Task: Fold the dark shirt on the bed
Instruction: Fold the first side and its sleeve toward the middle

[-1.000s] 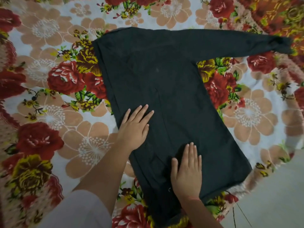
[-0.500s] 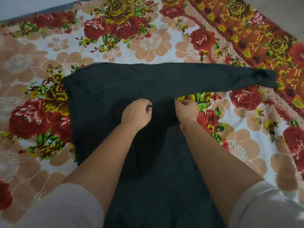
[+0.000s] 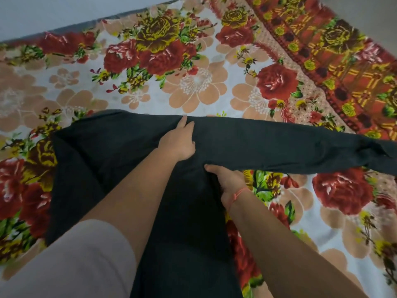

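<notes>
A: We see a dark shirt point(image 3: 107, 151) lying on the bed point(image 3: 193, 93). The bed has a sheet with big red and tan flowers. The shirt is in the middle and near part of the bed.

B: Yes. One sleeve point(image 3: 290, 145) sticks out to the right. Its end is bunched up by the right edge of what we see.

A: Where is our left hand point(image 3: 179, 141)?

B: It lies on the shirt, near the far edge. Its fingers point(image 3: 183, 123) are mostly straight and point away from us. They press flat on the cloth. They are not wrapped around anything.

A: And our right hand point(image 3: 227, 181)?

B: It is just near and to the right of the left hand. It is at the spot where the sleeve meets the body of the shirt. The thumb point(image 3: 211, 168) is on top of the cloth. The other fingers curl under the edge, so we cannot see them well. That hand has hold of the shirt there.

A: We see a thin pink thread point(image 3: 237, 195) around the right wrist.

B: And a pale sleeve point(image 3: 75, 259) on the left arm, close to us.

A: The left side of the shirt lies flat on the bed. The near part of the shirt runs down between our two arms.

B: Far off, past the bed, we see a plain grey wall point(image 3: 64, 11).
</notes>
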